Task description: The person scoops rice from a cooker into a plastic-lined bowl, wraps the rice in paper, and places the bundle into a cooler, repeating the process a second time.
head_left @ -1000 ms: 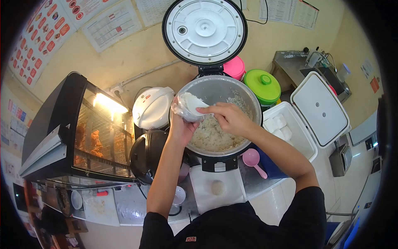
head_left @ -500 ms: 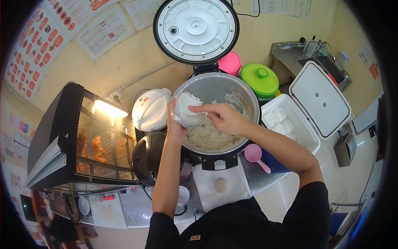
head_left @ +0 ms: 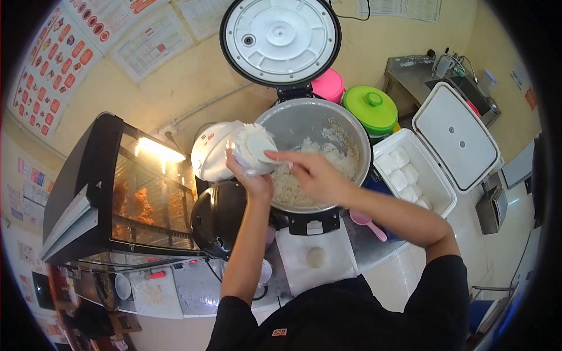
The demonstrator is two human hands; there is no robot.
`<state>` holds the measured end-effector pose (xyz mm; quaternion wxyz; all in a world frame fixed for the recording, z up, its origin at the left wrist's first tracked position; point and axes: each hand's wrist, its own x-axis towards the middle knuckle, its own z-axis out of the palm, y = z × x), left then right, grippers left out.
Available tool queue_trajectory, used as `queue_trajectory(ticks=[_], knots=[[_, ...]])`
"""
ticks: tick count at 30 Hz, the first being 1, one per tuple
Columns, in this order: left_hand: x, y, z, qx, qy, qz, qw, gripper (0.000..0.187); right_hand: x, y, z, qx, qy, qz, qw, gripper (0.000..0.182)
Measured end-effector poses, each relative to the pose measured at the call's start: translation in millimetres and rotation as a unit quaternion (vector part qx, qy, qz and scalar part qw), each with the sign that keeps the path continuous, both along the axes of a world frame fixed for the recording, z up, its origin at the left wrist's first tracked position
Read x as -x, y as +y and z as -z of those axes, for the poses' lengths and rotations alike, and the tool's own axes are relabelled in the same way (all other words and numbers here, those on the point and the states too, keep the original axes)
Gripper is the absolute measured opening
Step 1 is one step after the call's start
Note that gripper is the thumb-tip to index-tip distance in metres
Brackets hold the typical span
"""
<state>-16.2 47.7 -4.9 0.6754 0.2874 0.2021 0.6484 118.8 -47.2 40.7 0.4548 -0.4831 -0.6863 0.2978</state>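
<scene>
Above the left part of a large open rice cooker [head_left: 281,117], my left hand [head_left: 252,178] holds a clear plastic bag [head_left: 243,155] with white rice at its mouth. My right hand [head_left: 313,175] has its fingers closed on a white round scoop [head_left: 259,142], which is pressed against the rice at the bag. Loose rice [head_left: 293,190] lies in the cooker pot below. On a white sheet [head_left: 298,278] in front of the cooker sits a small round mound of rice [head_left: 317,257].
A lit glass food warmer [head_left: 155,193] stands left, beside a black cooker [head_left: 216,219] and a white lid [head_left: 212,153]. At the right are a pink scoop [head_left: 377,231], a white cooler with wrapped white portions [head_left: 401,175] and a green-lidded container [head_left: 370,109]. The cooker lid [head_left: 281,38] stands raised.
The view has shifted slightly. The scoop in my right hand is tilted differently against the bag, and more rice shows above it. My left hand still holds the bag.
</scene>
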Motion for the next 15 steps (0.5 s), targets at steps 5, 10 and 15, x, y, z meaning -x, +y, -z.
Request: queue_trajectory(ticks=[5, 10, 15], knots=[[35.5, 3.6, -30.3, 0.002, 0.041, -0.046, 0.998, 0.064, -57.8, 65.7, -12.5, 0.091, -0.067, 0.041, 0.993, 0.031], [57.2, -8.2, -41.4, 0.042, -0.013, -0.042, 0.998, 0.065, -83.0, 132.9, 74.5, 0.101, -0.559, 0.025, 0.822, 0.029], [69.8, -18.6, -24.5, 0.047, -0.008, -0.030, 0.998, 0.062, -72.4, 183.7, 170.2, 0.168, -0.614, 0.019, 0.771, 0.029]])
